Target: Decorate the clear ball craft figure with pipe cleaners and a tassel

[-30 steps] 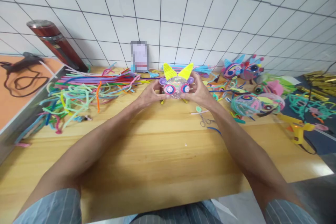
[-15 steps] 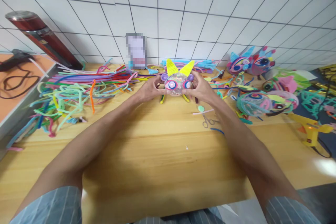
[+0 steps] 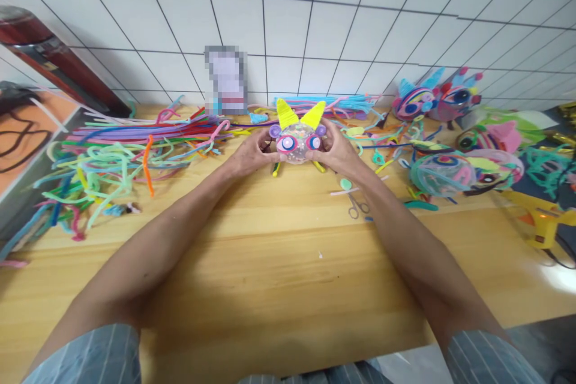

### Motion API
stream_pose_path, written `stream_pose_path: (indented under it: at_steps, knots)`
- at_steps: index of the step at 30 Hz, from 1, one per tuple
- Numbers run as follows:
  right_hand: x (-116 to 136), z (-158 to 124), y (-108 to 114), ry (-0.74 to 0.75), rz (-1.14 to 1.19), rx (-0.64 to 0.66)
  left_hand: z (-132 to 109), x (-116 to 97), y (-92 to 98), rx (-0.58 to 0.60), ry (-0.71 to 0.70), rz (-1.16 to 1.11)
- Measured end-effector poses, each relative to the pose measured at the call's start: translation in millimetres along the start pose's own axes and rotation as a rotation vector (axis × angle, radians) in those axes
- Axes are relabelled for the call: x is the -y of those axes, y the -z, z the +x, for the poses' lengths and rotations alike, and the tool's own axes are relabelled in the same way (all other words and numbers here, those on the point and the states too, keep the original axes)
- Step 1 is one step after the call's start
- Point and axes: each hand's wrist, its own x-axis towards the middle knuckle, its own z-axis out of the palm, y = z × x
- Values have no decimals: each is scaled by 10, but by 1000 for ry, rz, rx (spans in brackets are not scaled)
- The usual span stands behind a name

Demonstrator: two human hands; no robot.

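Between my two hands is a clear round craft figure with yellow pointed horns, purple curled ears, and large pink, blue and white eyes facing me. My left hand is closed round its left side, and my right hand grips its right side, thumbs at the front below the eyes. Yellow legs with dark parts show beneath it. Just right of and nearer than the figure lie a pair of scissors and a pale green oval piece, partly beside my right forearm.
Loose pipe cleaners are heaped on the left of the wooden table. Similar craft figures stand at the right, with a yellow glue gun near the edge. A blurred phone leans on the tiled wall.
The camera view has shifted a little, so the figure and hands sit slightly further left in the picture. Both hands keep their hold on the figure.
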Motion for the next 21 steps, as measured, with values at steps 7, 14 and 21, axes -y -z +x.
stream_pose_path:
  at_steps: [7,14,21]
  knots:
    - [27,-27,27,3,32,1,-33,67,5,-37,31,70]
    - [5,-44,-22,2,49,-6,-13,109,-64,-42,-11,-13]
    - [34,-50,-43,-8,63,-14,-37,164,-94,-86,19,20]
